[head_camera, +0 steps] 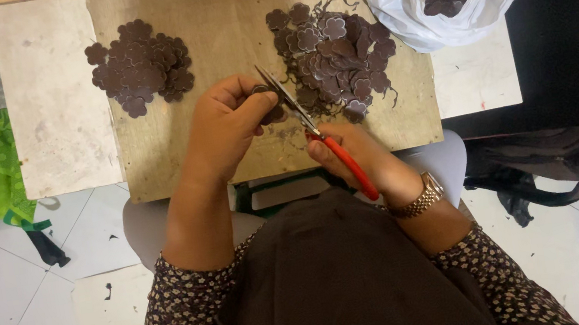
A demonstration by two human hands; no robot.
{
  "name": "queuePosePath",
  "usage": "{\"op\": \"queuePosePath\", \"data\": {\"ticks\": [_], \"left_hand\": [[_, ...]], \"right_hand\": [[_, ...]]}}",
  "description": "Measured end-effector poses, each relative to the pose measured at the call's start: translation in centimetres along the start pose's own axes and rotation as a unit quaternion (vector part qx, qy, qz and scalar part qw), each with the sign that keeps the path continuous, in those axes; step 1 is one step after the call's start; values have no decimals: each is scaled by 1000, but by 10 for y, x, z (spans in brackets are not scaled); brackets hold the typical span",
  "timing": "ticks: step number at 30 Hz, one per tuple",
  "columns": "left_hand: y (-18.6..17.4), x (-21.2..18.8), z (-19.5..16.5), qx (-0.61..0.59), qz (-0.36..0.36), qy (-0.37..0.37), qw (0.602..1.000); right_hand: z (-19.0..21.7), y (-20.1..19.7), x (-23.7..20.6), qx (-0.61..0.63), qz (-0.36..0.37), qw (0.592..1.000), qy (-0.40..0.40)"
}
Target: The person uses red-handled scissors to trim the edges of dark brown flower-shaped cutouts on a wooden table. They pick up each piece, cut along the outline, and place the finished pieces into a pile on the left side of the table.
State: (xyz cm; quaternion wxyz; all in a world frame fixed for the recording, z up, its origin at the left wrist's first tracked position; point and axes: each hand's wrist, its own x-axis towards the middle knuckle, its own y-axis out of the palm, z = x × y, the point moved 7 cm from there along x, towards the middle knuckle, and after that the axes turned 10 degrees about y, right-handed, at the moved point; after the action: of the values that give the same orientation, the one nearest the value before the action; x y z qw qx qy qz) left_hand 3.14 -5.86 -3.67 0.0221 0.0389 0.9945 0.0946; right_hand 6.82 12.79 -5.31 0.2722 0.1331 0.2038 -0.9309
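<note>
Mid-trim: left hand (223, 123) pinching a dark flower cutout (272, 114) over the wooden board (223, 13), right hand (349, 158) clenched on red-handled scissors (316, 136), blades at its edge. Probably needs turning the piece between snips, then onto the trimmed pile (140, 64).

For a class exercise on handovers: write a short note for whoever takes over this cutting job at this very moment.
Left hand pinches a small dark brown flower-shaped piece. Right hand holds red-handled scissors, blades open at the piece.
Done: neat pile of trimmed flower cutouts at the board's left.
Left: untrimmed heap with scraps at the board's right, plus more in the white plastic bag.
</note>
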Motion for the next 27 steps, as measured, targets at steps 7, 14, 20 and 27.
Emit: {"op": "queuePosePath", "data": {"ticks": [7, 14, 20, 27], "left_hand": [[-2, -1, 4, -6, 14, -14, 1000], [-3, 1, 6, -48, -18, 51, 997], [0, -1, 3, -77, -8, 50, 996], [6, -2, 4, -95, 16, 48, 994]], "right_hand": [[-5, 1, 0, 0, -2, 1000, -6], [7, -3, -4, -12, -23, 998, -53], [18, -2, -7, -57, -30, 995, -82], [18, -1, -6, -126, -32, 989, -74]]}}
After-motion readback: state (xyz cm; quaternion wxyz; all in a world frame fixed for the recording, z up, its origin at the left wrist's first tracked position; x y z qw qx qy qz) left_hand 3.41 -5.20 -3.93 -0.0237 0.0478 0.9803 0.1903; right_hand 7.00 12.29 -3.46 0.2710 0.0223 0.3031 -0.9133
